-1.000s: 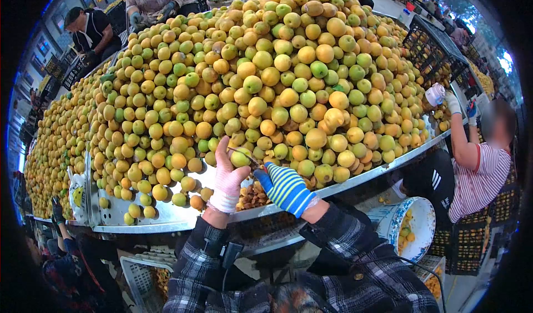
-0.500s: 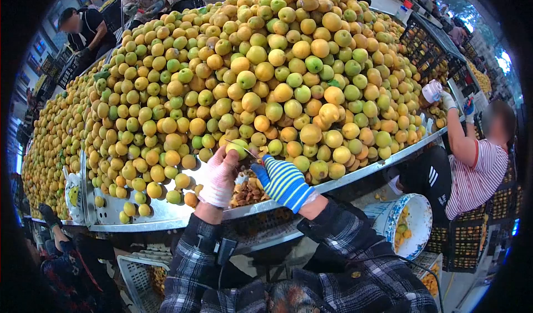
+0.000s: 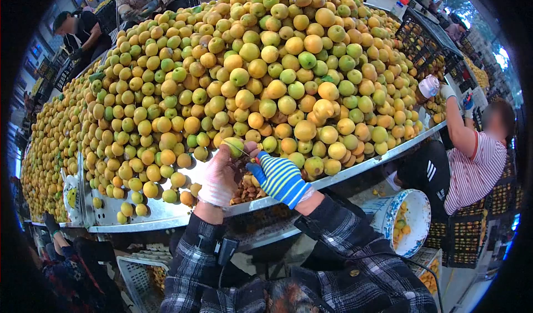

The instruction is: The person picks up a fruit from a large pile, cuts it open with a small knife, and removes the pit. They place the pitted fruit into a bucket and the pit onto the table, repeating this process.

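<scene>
My left hand (image 3: 217,179), in a pale glove with bare fingertips, is closed round a yellow-green apricot (image 3: 233,147) above the front edge of the heap. Against the apricot's right side lies the thin blade of a small knife (image 3: 244,154). The fingers of my right hand (image 3: 282,181), in a blue and yellow striped glove, are wrapped round its handle, mostly hidden. Below and between both hands lies a small pile of brown stones or scraps (image 3: 248,191). A large heap of apricots (image 3: 266,85) rises beyond my hands.
A metal table rim (image 3: 355,177) runs in front of me. Below it at the right stands a blue and white bucket (image 3: 415,224) with fruit pieces inside. A white crate (image 3: 130,274) sits at lower left. One person in a striped shirt (image 3: 482,171) works at the right; others are across the heap.
The whole view has shifted slightly. The apricot has turned a little in my left hand, and the knife blade has moved across it to its right side. Both hands stay nearly in place.
</scene>
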{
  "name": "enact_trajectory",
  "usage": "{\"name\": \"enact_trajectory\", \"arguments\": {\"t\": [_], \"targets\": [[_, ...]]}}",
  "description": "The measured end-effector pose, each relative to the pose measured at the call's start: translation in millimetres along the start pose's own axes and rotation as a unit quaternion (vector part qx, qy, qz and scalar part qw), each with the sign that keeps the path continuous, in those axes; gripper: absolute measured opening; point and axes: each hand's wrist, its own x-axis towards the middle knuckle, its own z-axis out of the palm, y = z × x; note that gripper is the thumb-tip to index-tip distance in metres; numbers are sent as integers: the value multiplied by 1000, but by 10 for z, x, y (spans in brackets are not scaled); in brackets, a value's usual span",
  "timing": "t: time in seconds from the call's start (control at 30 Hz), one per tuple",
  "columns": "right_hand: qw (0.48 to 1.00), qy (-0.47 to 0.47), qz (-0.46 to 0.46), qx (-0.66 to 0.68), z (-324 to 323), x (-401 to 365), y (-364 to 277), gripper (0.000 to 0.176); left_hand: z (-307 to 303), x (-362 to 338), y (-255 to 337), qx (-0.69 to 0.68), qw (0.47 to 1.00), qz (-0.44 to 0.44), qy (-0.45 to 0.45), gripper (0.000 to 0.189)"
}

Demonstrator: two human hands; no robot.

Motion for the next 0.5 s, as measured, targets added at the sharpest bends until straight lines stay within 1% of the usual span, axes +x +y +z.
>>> {"name": "enact_trajectory", "arguments": {"t": [0.03, 0.1, 0.13, 0.17, 0.23, 0.27, 0.3, 0.37, 0.4, 0.43, 0.47, 0.5], "targets": [[1000, -11, 2, -3, 6, 0, 0, 35, -13, -5, 7, -2, 1000, -1, 2, 58], [1000, -14, 4, 7, -18, -6, -31, 36, -25, -19, 57, 71, 996, 52, -11, 55], [1000, -28, 7, 9, -47, -3, -46, 37, -24, -5, 87, 63, 995, 71, -28, 52], [999, -41, 10, 11, -63, 3, -48, 37, -18, -1, 109, 63, 995, 71, -29, 52], [999, -45, 8, 13, -50, 16, -45, 37, -5, -9, 139, 260, 959, 117, -3, 51], [999, -49, 5, 15, -53, 22, -57, 38, 4, -12, 149, 288, 951, 111, 16, 41], [999, -50, 2, 11, -76, 19, -76, 38, 17, -12, 134, 288, 951, 109, 16, 41], [999, -40, -1, 24, -61, 20, -76, 37, 46, -17, 108, 282, 948, 144, 38, 47], [999, -30, -4, 19, -35, 15, -70, 36, -30, 20, 40, 271, 944, 184, 36, 63], [1000, -18, -7, 14, -12, 12, -61, 35, -123, 63, -20, 271, 944, 186, 37, 63], [1000, -17, -9, 12, -12, 9, -62, 33, -192, 96, -61, 132, 982, 132, 15, 64], [1000, -17, -11, 10, -8, 13, -64, 33, -259, 118, -102, -11, 997, 74, -8, 66]]}}
